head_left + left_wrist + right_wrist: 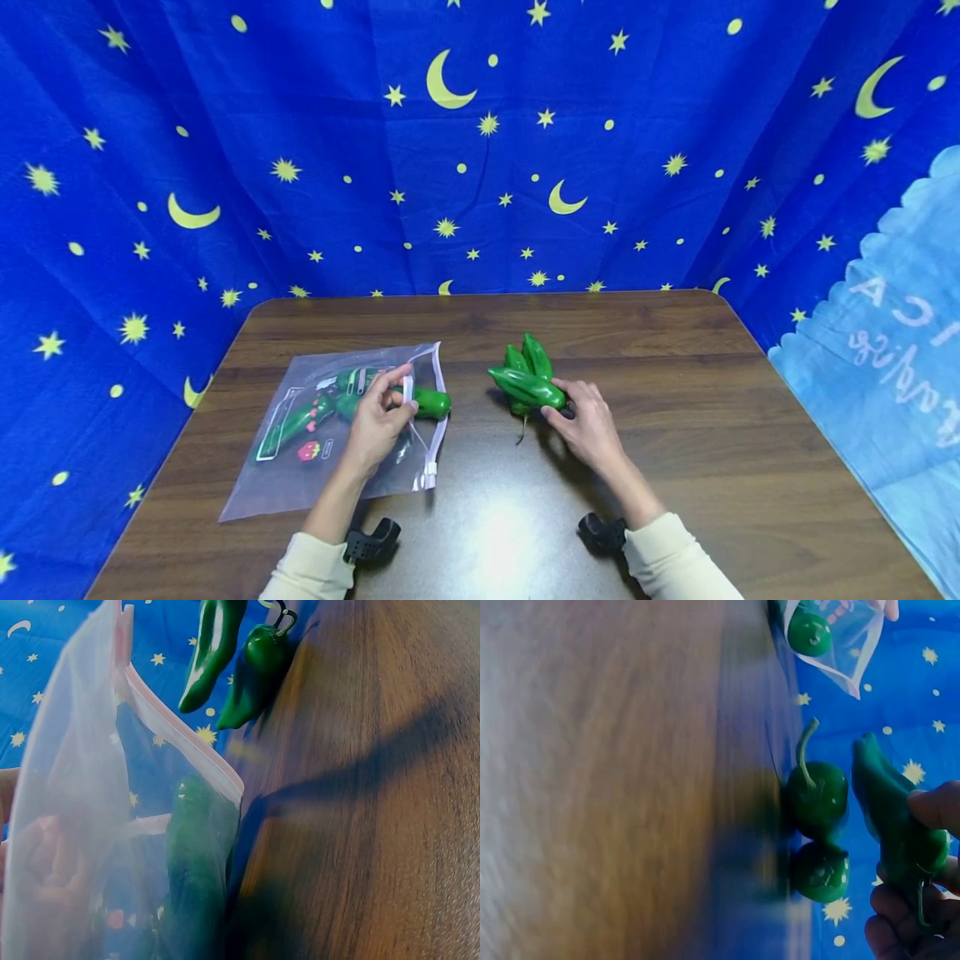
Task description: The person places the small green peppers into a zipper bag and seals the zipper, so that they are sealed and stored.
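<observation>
A clear zip bag (255,492) with printed pictures lies at the left of the table, several green peppers inside it. My left hand (380,421) pinches the upper layer of its mouth and lifts it. One pepper's blunt end (432,404) shows at the opening. To the right, my right hand (588,421) grips a green pepper (889,802) near its stem end, thumb on one side and fingers on the other. That pepper is held above two more green peppers (537,357) on the table. In the left wrist view, the bag's plastic (75,750) partly veils the left fingers.
The brown wooden table (675,358) is bordered by a blue curtain (510,150) with yellow moons and stars. A light blue cloth (892,333) with lettering hangs at the right. The bag's white slider (430,471) sits at the near end of its mouth.
</observation>
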`<state>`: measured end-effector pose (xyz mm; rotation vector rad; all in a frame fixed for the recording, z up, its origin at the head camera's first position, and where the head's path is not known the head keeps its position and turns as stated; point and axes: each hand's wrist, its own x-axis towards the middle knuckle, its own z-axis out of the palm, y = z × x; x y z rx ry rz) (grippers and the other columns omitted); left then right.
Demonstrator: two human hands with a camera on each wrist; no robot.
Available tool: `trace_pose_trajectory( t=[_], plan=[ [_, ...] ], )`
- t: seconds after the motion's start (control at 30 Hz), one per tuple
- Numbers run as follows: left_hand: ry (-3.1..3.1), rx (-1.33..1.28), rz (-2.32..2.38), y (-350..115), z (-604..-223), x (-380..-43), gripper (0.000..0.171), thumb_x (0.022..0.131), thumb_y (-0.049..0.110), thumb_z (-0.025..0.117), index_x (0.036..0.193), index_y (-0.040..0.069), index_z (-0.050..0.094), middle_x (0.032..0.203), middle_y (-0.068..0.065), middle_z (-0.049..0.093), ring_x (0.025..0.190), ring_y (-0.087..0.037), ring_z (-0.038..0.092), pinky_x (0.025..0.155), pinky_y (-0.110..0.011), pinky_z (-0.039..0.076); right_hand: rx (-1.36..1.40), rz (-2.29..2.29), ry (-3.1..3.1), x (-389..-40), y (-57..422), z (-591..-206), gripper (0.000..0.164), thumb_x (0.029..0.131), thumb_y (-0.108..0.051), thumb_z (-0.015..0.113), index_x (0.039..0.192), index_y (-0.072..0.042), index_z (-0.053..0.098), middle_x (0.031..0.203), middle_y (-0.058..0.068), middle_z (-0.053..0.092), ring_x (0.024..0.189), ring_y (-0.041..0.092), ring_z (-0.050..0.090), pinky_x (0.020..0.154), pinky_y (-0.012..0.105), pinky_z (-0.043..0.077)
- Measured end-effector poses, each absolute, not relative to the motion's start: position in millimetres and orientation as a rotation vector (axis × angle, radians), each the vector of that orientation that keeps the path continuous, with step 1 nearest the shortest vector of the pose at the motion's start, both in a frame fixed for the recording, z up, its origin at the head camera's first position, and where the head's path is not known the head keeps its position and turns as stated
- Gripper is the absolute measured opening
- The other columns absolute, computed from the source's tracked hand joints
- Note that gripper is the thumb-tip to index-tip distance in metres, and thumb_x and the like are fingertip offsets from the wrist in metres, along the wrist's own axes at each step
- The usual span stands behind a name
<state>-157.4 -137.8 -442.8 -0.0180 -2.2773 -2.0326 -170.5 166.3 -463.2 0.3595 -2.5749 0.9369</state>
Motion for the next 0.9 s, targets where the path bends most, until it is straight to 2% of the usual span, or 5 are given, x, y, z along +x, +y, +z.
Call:
trace_pose_trajectory(
  t=[0.13, 0.37, 0.7, 0.9],
  plan=[
    [-2.277, 0.003, -2.025, -138, -442, -157, 0.057, 0.080, -0.010, 0.059, 0.133, 0.008, 0.050, 0.086, -0.009, 0.053, 0.058, -0.004, 0.052, 0.047, -0.016, 0.042, 0.414, 0.902, -2.588, -168, 160, -464, 0.045, 0.072, -0.016, 0.078, 0.115, -0.005, 0.065, 0.094, 0.010, 0.067, 0.085, 0.021, 0.054, 0.071, 0.037, 0.047],
    [-2.278, -0.032, -2.049, -138, -442, -156, 0.057, 0.081, -0.011, 0.057, 0.135, 0.005, 0.047, 0.117, -0.012, 0.041, 0.063, -0.002, 0.051, 0.051, -0.015, 0.045, 0.510, 0.876, -2.605, -165, 150, -467, 0.045, 0.073, -0.017, 0.077, 0.115, -0.006, 0.065, 0.101, 0.008, 0.067, 0.089, 0.021, 0.056, 0.075, 0.038, 0.049],
    [-2.262, -0.058, -2.028, -138, -445, -158, 0.058, 0.080, -0.012, 0.057, 0.134, 0.004, 0.047, 0.115, -0.007, 0.042, 0.066, -0.001, 0.050, 0.050, -0.014, 0.043, 0.632, 0.830, -2.577, -162, 136, -466, 0.044, 0.071, -0.016, 0.078, 0.112, -0.005, 0.065, 0.101, 0.008, 0.067, 0.093, 0.023, 0.058, 0.080, 0.040, 0.051],
    [-2.263, -0.056, -2.023, -137, -444, -158, 0.058, 0.079, -0.013, 0.057, 0.134, 0.002, 0.047, 0.116, -0.010, 0.041, 0.066, -0.001, 0.050, 0.049, -0.014, 0.043, 0.684, 0.813, -2.552, -165, 126, -465, 0.044, 0.071, -0.016, 0.077, 0.112, -0.005, 0.066, 0.101, 0.008, 0.067, 0.094, 0.024, 0.058, 0.082, 0.040, 0.051]
  ],
)
